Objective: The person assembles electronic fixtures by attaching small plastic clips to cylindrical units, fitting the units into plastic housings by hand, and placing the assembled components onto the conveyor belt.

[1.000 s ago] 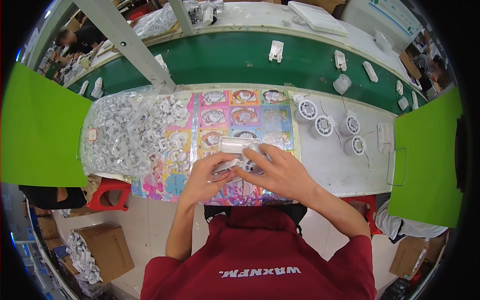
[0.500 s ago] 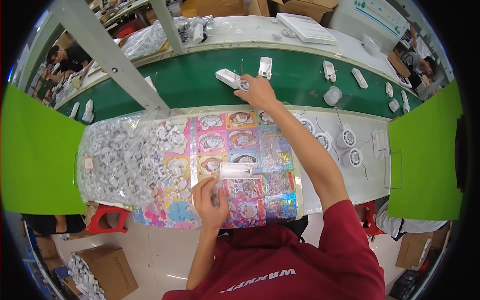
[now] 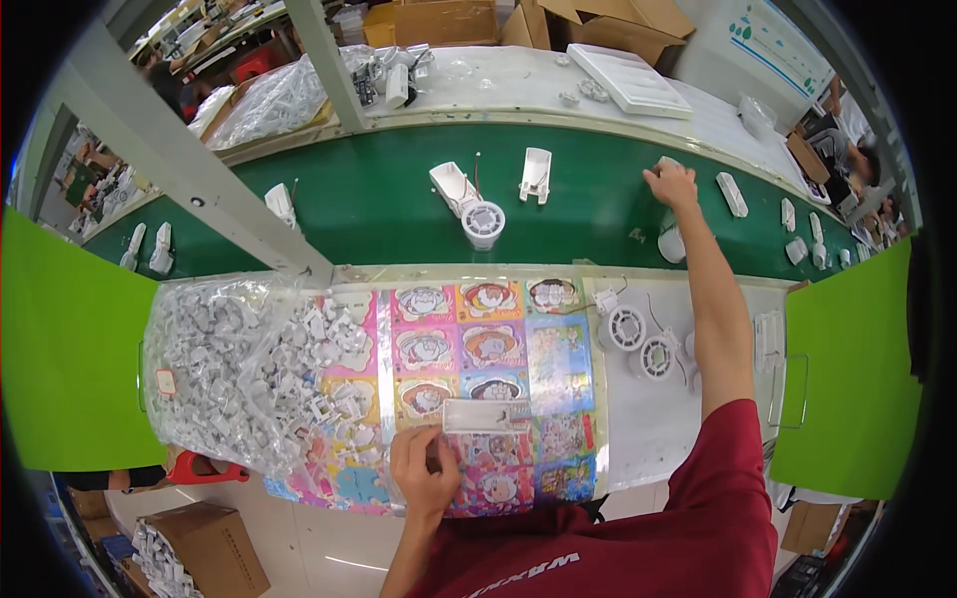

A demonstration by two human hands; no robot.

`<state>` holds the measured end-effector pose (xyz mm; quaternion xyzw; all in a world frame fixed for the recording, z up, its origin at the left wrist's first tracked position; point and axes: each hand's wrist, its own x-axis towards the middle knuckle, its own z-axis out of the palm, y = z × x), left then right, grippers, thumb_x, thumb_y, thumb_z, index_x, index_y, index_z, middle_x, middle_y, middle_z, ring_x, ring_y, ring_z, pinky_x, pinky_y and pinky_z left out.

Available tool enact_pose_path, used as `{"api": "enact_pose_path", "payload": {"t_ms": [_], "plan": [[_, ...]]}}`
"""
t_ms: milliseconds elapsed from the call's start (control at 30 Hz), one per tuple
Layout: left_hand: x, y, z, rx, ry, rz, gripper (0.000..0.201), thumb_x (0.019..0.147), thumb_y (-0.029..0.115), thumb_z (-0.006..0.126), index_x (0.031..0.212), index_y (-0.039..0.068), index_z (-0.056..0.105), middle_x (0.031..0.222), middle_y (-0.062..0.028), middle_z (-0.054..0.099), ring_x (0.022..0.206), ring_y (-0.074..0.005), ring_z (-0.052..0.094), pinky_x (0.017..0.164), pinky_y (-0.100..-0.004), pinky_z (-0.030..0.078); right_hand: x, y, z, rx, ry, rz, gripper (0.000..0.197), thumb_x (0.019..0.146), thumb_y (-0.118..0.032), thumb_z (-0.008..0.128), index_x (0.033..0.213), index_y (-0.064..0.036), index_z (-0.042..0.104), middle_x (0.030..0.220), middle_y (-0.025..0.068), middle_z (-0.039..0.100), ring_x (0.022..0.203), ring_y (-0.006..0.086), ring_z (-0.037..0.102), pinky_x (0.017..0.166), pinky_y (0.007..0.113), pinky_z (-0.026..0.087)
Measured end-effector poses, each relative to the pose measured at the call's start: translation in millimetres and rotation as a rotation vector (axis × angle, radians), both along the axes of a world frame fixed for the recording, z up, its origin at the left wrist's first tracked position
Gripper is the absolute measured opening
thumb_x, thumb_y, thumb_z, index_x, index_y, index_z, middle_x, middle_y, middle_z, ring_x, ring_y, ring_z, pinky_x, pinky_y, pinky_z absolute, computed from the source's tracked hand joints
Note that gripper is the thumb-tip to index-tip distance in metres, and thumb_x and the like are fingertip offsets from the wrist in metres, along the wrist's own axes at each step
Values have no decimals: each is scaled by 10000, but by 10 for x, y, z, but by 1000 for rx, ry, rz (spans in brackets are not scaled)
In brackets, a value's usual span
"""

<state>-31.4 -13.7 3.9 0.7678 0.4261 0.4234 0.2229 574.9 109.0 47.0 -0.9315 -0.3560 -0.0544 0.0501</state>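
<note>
My right hand (image 3: 674, 185) reaches far out over the green belt, its fingers closed around a white plastic housing (image 3: 669, 161) that is mostly hidden. Just below that hand a round white part (image 3: 672, 244) stands on the belt, partly covered by my wrist. My left hand (image 3: 426, 470) rests on the colourful printed mat (image 3: 491, 344) with fingers curled; whether something small lies inside them is hidden. By its fingertips lies a long white housing (image 3: 485, 416). Mid-belt, a round white lamp head (image 3: 483, 225) touches an open white housing (image 3: 453, 186); another housing (image 3: 535, 174) stands nearby.
A clear bag (image 3: 214, 369) of small white parts spills onto the mat at the left. Round lamp heads (image 3: 625, 328) with wires sit on the white table right of the mat. Green panels (image 3: 847, 369) flank both sides. A grey post (image 3: 214, 159) slants across the left.
My right hand has left the round lamp head mid-belt and moved right, onto a white housing. The left hand stays beside the housing on the mat. The whole view has tilted slightly.
</note>
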Motion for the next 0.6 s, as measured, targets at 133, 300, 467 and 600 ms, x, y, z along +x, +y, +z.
{"api": "enact_pose_path", "payload": {"t_ms": [133, 300, 467, 600], "plan": [[21, 32, 35, -47, -3, 41, 207, 802, -85, 661, 993, -8, 679, 929, -158, 671, 843, -325, 640, 729, -379, 514, -99, 274, -77, -140, 129, 0, 746, 971, -730, 440, 1410, -155, 624, 1467, 164, 589, 1353, 416, 526, 1117, 552, 405], [13, 38, 32, -72, -6, 53, 228, 799, -87, 662, 1011, -7, 680, 965, -150, 671, 849, -303, 644, 740, -363, 518, -972, 966, 129, -115, 311, 185, 927, 959, -796, 344, 1469, -50, 551, 1527, 191, 535, 1392, 362, 531, 1181, 601, 288], [50, 14, -2, -73, -12, 43, 230, 800, -81, 663, 1016, -3, 679, 970, -145, 667, 852, -293, 644, 747, -362, 523, -1703, 1353, -90, -9, 287, 168, 612, 934, -569, 553, 1270, -75, 685, 1436, 154, 619, 1322, 368, 586, 1106, 601, 379], [52, 27, -27, -74, -23, 7, 223, 801, -71, 664, 1012, 0, 678, 958, -136, 663, 840, -288, 638, 744, -360, 522, -1811, 1308, -105, 126, 336, 187, 305, 833, -264, 633, 1060, -90, 740, 1181, 169, 734, 1115, 368, 698, 941, 519, 539]]}}
